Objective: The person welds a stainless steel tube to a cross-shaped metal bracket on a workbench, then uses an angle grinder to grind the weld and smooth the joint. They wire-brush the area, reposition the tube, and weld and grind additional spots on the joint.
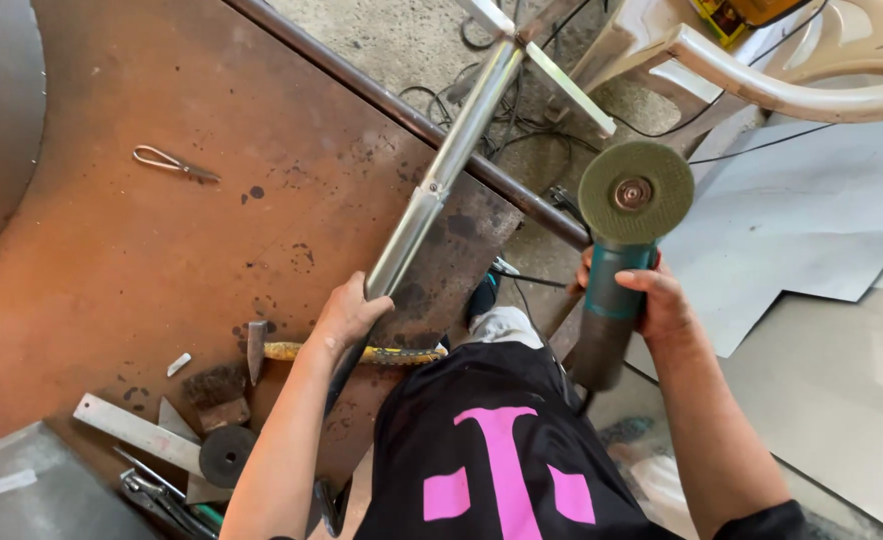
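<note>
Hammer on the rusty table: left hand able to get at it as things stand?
Probably yes, once freed. The left hand is gripping the metal tube; the hammer lies beside that wrist on the table with nothing over it.

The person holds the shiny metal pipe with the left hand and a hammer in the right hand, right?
Not quite. The left hand does hold the shiny metal pipe, but the right hand holds an angle grinder with a round green disc, not a hammer. The hammer lies on the rusty table. The head view shows this.
</note>
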